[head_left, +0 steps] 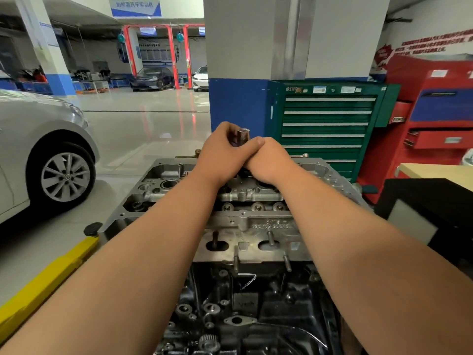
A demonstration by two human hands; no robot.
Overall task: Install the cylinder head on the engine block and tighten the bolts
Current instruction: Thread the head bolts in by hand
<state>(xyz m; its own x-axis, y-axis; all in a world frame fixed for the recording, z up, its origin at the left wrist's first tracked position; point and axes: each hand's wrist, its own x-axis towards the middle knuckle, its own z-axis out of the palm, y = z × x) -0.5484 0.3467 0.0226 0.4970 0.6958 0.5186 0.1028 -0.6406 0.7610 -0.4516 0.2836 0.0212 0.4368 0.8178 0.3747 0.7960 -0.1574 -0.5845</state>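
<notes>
The cylinder head point(256, 221) sits on the dark engine block point(245, 303), directly beneath both hands. The left hand point(222, 155) curls round an upright chrome tool point(242, 135); the right hand point(268, 162) clasps the same tool, its thumb pressed against the left. The tool's lower end is hidden behind the hands

The left hand point(223, 152) and right hand point(269, 161) together grip an upright metal tool point(242, 135) over the cylinder head point(256, 222)
</notes>
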